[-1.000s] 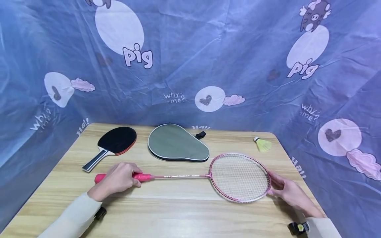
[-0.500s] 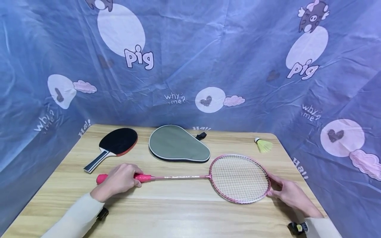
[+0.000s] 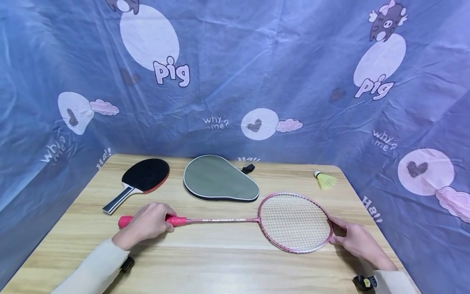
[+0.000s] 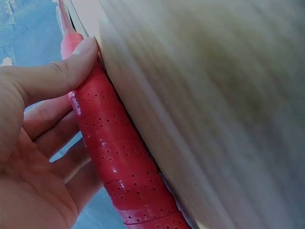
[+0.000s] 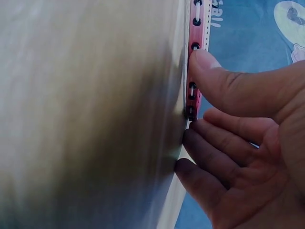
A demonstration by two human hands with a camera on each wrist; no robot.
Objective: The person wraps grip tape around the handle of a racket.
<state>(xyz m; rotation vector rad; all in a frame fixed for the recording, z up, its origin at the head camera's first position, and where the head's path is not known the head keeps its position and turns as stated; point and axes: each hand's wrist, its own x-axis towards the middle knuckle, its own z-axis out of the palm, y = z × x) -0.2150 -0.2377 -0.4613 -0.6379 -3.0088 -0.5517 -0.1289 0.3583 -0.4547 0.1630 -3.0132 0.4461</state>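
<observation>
A badminton racket with a pink handle and a pink-white frame lies crosswise on the wooden table, its strung head to the right. My left hand grips the handle; in the left wrist view the thumb presses one side and the fingers go behind it. At the tip of the head, my right hand holds the rim between thumb and fingers. Its lower fingertips rest by the table surface in the right wrist view. Part of the handle is hidden beneath the left hand.
A black table tennis paddle with a red edge lies at the back left. Right of it is a grey-green paddle case with a black strap. A yellow shuttlecock sits back right. A blue printed cloth rises behind the table.
The racket's head has shifted very slightly toward me, and the right hand has moved a little with it. The left hand keeps its grip on the handle. The view has shifted slightly.
</observation>
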